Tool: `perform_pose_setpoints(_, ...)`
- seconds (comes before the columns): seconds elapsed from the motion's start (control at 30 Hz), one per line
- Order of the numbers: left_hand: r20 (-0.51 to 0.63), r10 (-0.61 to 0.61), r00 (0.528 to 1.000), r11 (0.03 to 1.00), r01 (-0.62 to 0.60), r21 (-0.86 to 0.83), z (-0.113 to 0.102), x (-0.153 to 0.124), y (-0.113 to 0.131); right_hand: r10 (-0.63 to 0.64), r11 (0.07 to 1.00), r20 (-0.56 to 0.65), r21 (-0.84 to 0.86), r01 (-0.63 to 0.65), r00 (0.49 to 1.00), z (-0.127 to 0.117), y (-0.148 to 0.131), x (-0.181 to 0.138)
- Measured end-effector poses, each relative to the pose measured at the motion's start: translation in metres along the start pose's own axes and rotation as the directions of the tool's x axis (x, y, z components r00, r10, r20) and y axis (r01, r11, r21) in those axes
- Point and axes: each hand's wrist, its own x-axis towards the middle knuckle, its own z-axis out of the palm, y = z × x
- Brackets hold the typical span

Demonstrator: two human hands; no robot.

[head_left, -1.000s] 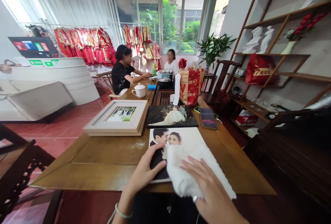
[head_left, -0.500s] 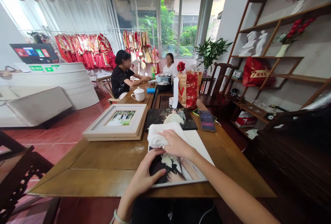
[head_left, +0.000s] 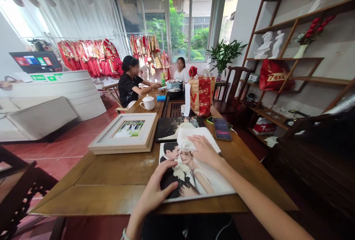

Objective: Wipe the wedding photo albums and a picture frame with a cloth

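Note:
On the near part of the wooden table lies a photo album [head_left: 184, 171], its cover showing a couple in wedding clothes. My right hand [head_left: 203, 149] presses a folded white fluffy cloth [head_left: 195, 136] onto the upper part of this cover, its fingers over the cloth. At the album's left side rests my left hand [head_left: 161, 186], fingers spread and thumb apart, touching the cover. Just beyond the cloth lies a second, dark album [head_left: 166, 127] with a wedding picture, partly covered by the cloth.
Stacked white picture frames [head_left: 100, 138] sit at the left, a phone [head_left: 222, 129] on the right. Farther back stand a white lidded mug [head_left: 148, 102] and a red-and-brown paper bag [head_left: 200, 97]. Two people sit at the table's far end. A shelf [head_left: 294, 60] rises at the right.
My right hand has slid the cloth to the right across the top of the album, uncovering the couple's faces on the cover. My left hand stays at the album's left side.

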Motion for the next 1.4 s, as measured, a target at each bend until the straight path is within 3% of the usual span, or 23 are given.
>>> perform_pose_setpoints(0.27,0.007,0.022,1.0,1.0,-0.021,-0.009,0.0,0.001,-0.002,-0.099,0.995,0.093,0.004,0.099,0.991,0.007,-0.027,-0.111)
perform_pose_setpoints(0.4,-0.011,0.029,1.0,1.0,-0.029,-0.012,0.001,0.0,-0.003,-0.183,0.982,0.249,0.082,0.168,0.951,0.011,-0.037,-0.148)
perform_pose_setpoints(0.47,-0.007,0.023,1.0,1.0,-0.023,-0.008,0.002,0.0,-0.003,-0.183,0.982,0.257,0.101,0.161,0.949,0.008,-0.035,-0.15)
perform_pose_setpoints(0.53,0.007,0.011,1.0,1.0,-0.011,-0.006,0.001,0.0,-0.002,-0.138,0.988,0.19,0.093,0.122,0.972,0.003,-0.029,-0.142)
perform_pose_setpoints(0.73,0.027,0.011,1.0,1.0,-0.011,-0.003,-0.001,-0.001,-0.002,-0.036,0.999,-0.002,0.041,0.036,0.999,-0.001,0.005,-0.081)
perform_pose_setpoints(0.87,0.022,0.006,1.0,1.0,-0.006,-0.014,-0.002,-0.002,-0.001,-0.019,0.999,-0.046,0.035,0.021,0.999,-0.001,0.027,-0.043)
perform_pose_setpoints(0.97,0.021,0.006,1.0,1.0,-0.005,-0.019,-0.002,-0.001,-0.001,-0.014,0.999,-0.053,0.028,0.016,0.998,-0.002,0.032,-0.035)
perform_pose_setpoints(1.1,0.012,-0.001,1.0,1.0,0.001,-0.018,-0.002,-0.001,-0.001,-0.03,0.999,-0.037,0.017,0.03,0.999,-0.002,0.022,-0.056)
perform_pose_setpoints(1.4,0.001,0.017,1.0,1.0,-0.017,-0.017,0.0,-0.001,-0.003,-0.107,0.994,0.104,0.027,0.105,0.989,0.009,-0.007,-0.158)
